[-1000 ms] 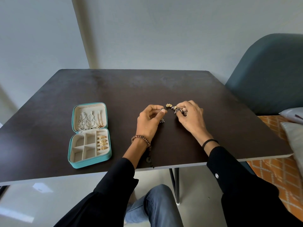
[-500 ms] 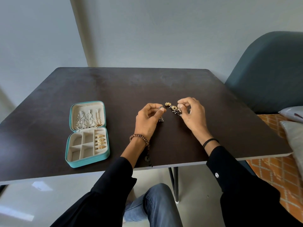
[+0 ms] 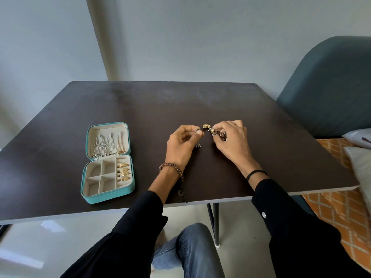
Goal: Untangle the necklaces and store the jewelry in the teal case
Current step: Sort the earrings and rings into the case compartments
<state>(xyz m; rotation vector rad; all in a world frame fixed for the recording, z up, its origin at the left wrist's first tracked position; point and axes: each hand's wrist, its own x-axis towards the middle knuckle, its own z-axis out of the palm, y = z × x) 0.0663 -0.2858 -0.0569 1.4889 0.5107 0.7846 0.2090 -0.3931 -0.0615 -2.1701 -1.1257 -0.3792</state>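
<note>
The case lies open on the table, to the left, lid folded back so its slots face up within reach. Chains hang in the lid and rings sit in the right-hand roll. At mid-table the left hand pinches a small silvery piece between thumb and forefinger, probably drawing it clear. A gold piece sits between the hands. The right hand curls round a cluster of jewelry, likely steadying it. Whether gold piece and cluster are joined cannot be told.

Jewelry cluster half hidden within the right hand, individual pieces too small for identification.
</note>
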